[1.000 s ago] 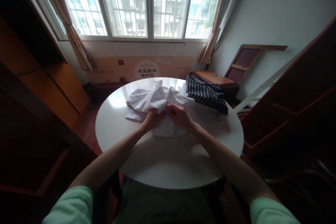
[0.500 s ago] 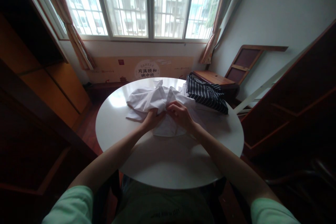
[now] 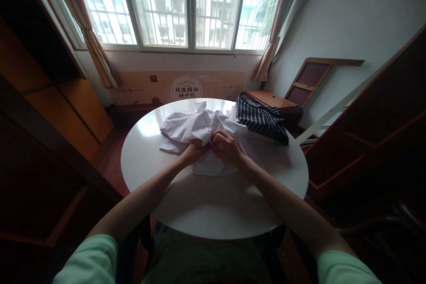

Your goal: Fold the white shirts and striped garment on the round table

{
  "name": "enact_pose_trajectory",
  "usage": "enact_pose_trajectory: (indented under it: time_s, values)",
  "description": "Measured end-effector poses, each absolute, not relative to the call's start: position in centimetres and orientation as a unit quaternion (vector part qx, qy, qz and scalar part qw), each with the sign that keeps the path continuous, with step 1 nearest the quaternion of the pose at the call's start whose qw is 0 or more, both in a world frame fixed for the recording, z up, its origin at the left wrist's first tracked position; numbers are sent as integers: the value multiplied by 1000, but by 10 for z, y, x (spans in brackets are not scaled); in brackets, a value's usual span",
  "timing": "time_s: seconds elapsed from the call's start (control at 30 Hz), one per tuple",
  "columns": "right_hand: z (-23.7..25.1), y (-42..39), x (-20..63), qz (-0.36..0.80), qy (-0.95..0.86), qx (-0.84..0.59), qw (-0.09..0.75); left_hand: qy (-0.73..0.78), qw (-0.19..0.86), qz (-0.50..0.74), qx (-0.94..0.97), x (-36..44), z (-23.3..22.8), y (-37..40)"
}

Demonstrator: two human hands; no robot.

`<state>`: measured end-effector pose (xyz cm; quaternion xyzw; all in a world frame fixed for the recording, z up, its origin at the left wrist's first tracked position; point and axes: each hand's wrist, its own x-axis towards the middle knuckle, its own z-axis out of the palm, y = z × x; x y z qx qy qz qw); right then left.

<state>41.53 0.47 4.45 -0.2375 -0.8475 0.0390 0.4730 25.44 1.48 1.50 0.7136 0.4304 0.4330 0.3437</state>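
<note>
A white shirt (image 3: 188, 125) lies rumpled on the round white table (image 3: 213, 213), its collar-like tip standing up at the far side. My left hand (image 3: 195, 151) is closed on the front middle of the shirt, thumb on top of the cloth. Right beside it, my right hand (image 3: 226, 147) pinches the same part of the shirt with bent fingers. The fingertips of both hands nearly meet; any small part between them is too fine to make out. Part of the shirt spreads flat below and between the hands.
A folded black cloth with white stripes (image 3: 261, 120) lies at the table's right rear. Behind the table stand a printed cardboard panel (image 3: 146, 86) and a barred window (image 3: 159, 9). A wooden chair (image 3: 273, 97) is at the back right, an orange-brown cabinet (image 3: 83, 115) at the left.
Both hands have shifted very slightly toward me, still on the front middle of the shirt. The shirt's near edge has moved a little; the striped cloth stays put.
</note>
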Motion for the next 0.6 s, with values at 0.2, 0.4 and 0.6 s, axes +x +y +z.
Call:
enact_pose_trajectory:
  time_s: [0.2,0.4,0.6]
  values:
    - [49,3,417,44,-855,-240,458,443,351,418,712,252,17,14]
    - [52,1,416,111,-823,-275,484,448,326,437,709,252,15,16]
    - [43,9,417,224,-766,-313,514,422,326,463,708,253,18,15]
